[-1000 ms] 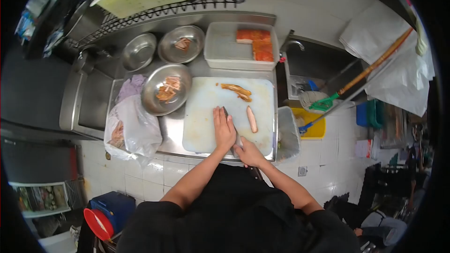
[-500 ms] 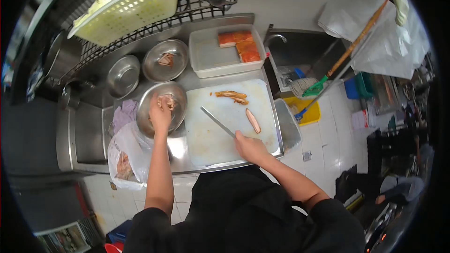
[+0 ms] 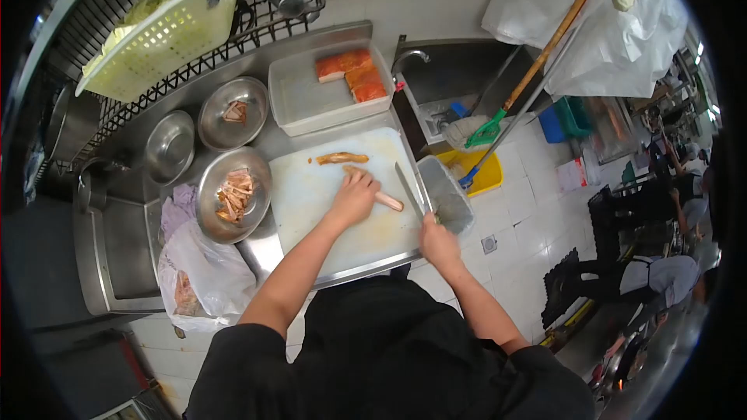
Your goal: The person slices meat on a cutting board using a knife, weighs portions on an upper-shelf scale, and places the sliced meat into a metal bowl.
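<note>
My left hand [image 3: 355, 197] is on the white cutting board [image 3: 327, 246], its fingers closed over a strip of meat [image 3: 388, 201] whose end sticks out to the right. My right hand [image 3: 440, 243] grips a knife [image 3: 412, 187] by its handle at the board's right edge, blade pointing away from me. A browned strip [image 3: 342, 158] lies above my left hand. Sliced meat [image 3: 236, 194] fills part of the metal bowl [image 3: 207, 218] left of the board. A few pieces sit in the bowl [image 3: 210, 124] behind it.
Behind the board is a white tub [image 3: 292, 120] with red-skinned meat slabs [image 3: 367, 82]. An empty metal bowl [image 3: 170, 148], a plastic bag [image 3: 204, 280] and a sink [image 3: 120, 257] are at left. A clear bin [image 3: 459, 210] adjoins the board's right. Other people [image 3: 661, 276] work far right.
My left hand has left the bowl and come onto the board, over the meat strip. My right hand has moved the knife to the board's right edge. The view has shifted.
</note>
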`<action>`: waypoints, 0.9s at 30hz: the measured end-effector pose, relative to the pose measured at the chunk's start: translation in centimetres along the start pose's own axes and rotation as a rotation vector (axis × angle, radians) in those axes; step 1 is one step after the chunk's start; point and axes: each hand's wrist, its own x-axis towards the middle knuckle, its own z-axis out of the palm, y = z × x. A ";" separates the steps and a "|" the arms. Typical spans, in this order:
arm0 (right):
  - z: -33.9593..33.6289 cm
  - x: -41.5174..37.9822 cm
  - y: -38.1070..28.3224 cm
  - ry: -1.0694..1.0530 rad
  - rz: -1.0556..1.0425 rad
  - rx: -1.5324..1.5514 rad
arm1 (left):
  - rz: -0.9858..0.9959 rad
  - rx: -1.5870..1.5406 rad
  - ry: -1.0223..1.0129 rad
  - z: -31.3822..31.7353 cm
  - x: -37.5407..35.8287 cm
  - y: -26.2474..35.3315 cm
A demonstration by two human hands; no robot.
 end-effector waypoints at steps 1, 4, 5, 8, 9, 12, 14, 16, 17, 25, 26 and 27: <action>-0.4 -0.2 0.3 -0.070 0.007 -0.062 | -0.031 0.074 -0.027 -0.3 -0.4 0.2; -0.9 -1.4 1.8 -0.098 -0.035 -0.007 | -0.225 -0.122 -0.162 -1.0 -3.2 1.6; -0.6 -1.3 2.5 -0.107 -0.061 -0.006 | -0.248 -0.110 -0.153 -0.7 -4.5 2.1; -0.2 -0.1 3.8 -0.079 -0.146 0.045 | -0.442 -0.299 -0.040 1.1 -8.0 2.7; -0.7 0.5 3.5 -0.062 -0.145 0.072 | -0.453 -0.242 0.125 1.3 -9.1 3.1; -2.3 2.3 -0.2 0.018 -0.194 0.142 | -0.503 -0.153 0.323 1.6 -11.5 3.6; -2.5 4.7 -2.4 0.091 -0.248 0.201 | -0.524 -0.131 0.393 1.6 -12.1 3.9; -1.4 6.4 -3.0 0.029 -0.363 0.030 | -0.500 -0.096 0.403 1.5 -12.0 4.1; -0.5 6.4 -2.5 0.017 -0.362 0.035 | -0.461 -0.074 0.410 1.5 -12.1 4.4; -0.3 6.4 0.1 -0.131 -0.254 -0.085 | -0.484 -0.087 0.375 2.6 -12.7 7.0; -0.4 6.9 0.1 -0.114 -0.268 -0.077 | -0.525 -0.115 0.381 2.6 -12.4 7.1; -0.5 7.2 0.3 -0.116 -0.270 -0.014 | -0.565 -0.151 0.387 2.5 -12.0 6.9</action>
